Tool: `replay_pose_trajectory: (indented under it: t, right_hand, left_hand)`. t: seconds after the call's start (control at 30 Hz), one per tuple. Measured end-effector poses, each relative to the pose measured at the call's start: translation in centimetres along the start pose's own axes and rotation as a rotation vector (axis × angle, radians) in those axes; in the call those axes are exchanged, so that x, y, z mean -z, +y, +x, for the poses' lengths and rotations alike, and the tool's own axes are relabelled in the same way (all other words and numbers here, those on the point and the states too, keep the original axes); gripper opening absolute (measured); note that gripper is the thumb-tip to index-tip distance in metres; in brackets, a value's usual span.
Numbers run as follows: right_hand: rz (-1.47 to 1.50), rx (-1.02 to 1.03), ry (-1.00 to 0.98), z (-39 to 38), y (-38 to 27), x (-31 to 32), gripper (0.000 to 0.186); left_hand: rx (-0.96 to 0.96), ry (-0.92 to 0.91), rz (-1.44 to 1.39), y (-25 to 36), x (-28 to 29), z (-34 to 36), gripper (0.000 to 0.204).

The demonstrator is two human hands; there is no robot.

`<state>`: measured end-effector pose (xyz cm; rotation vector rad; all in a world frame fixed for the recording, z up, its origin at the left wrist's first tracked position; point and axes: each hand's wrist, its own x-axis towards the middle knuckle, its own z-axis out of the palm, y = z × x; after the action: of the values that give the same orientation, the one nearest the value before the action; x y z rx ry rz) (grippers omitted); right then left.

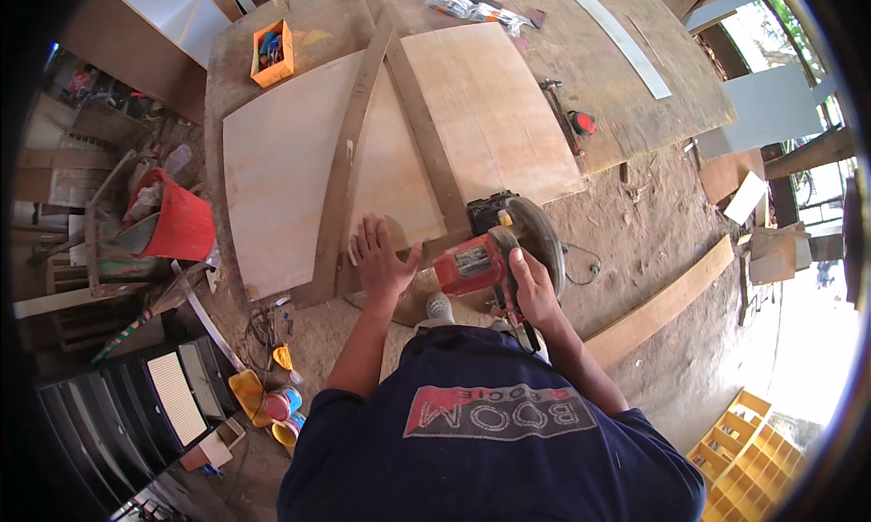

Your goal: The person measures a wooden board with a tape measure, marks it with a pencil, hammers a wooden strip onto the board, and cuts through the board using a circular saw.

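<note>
My right hand [535, 292] grips the rear handle of a red and black circular saw [472, 263], its round grey guard [537, 230] on the right side. The saw is at the near right corner of a triangular frame of wooden boards [361, 100]. Whether its blade touches wood is hidden. My left hand [379, 261] lies flat with fingers spread, over the near edge of the frame and the pale plywood sheet [290, 159]. The frame rests on that sheet, its point facing away from me.
The sheet lies on a large worktable [626, 127]. On it are a yellow box of tools [274, 55], a red tape measure [582, 123] and a metal strip [617, 37]. Left stands a red bucket [186, 221]. A long board [662, 300] lies on the dirt floor, right.
</note>
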<state>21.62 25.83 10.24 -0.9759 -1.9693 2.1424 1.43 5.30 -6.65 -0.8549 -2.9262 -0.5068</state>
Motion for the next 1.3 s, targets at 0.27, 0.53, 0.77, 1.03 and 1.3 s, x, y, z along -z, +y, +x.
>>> replay_pose_trajectory:
  t: [0.27,0.53,0.77,1.03,1.3]
  right_hand:
    - [-0.019,-0.026,0.015,0.4,-0.7,0.1,0.057]
    - [-0.104,-0.011,0.052,0.7,-0.7,0.1,0.058]
    - [-0.074,-0.029,0.037,0.7,-0.9,0.0,0.057]
    - [-0.018,-0.029,0.035,0.2,-0.1,0.0,0.054]
    - [0.018,-0.031,0.019,0.1,-0.1,-0.1,0.055]
  left_hand:
    - [-0.013,0.029,0.004,0.1,0.2,0.1,0.094]
    - [-0.025,0.060,0.009,0.3,0.3,0.2,0.094]
    - [-0.016,0.037,0.022,0.3,0.4,0.2,0.094]
    - [-0.026,0.042,0.020,0.1,-0.2,0.3,0.095]
    - [-0.019,0.031,0.009,0.1,-0.1,0.3,0.096]
